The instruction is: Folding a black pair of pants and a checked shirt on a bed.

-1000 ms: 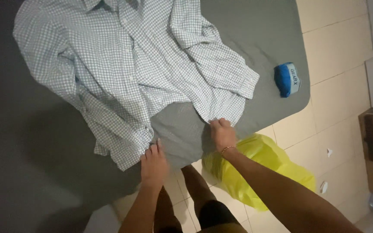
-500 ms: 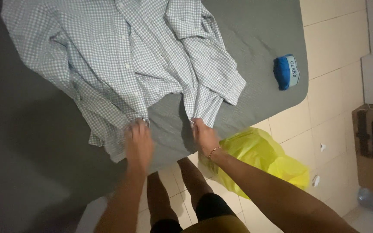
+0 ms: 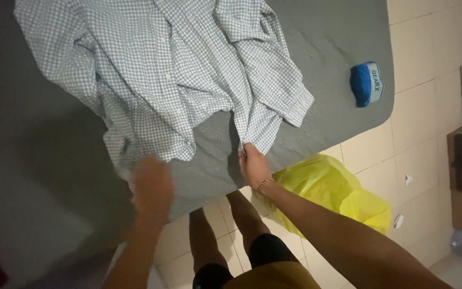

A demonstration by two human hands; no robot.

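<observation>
Your right hand [image 3: 253, 167] pinches the checked shirt [image 3: 177, 75] hem; left hand [image 3: 152, 190] blurred, grip unclear. Tension both corners evenly.

Blue-and-white checked shirt [image 3: 177, 69] on grey sheet [image 3: 327, 43], blue cloth [image 3: 366, 84], yellow bag [image 3: 332, 192], cream tiles [image 3: 423, 123]

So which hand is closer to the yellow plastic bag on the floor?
Right. The right hand pinches the checked shirt's hem at the bed edge, just beside the yellow bag. The blurred left hand is farther away, near the shirt's other corner.
</observation>
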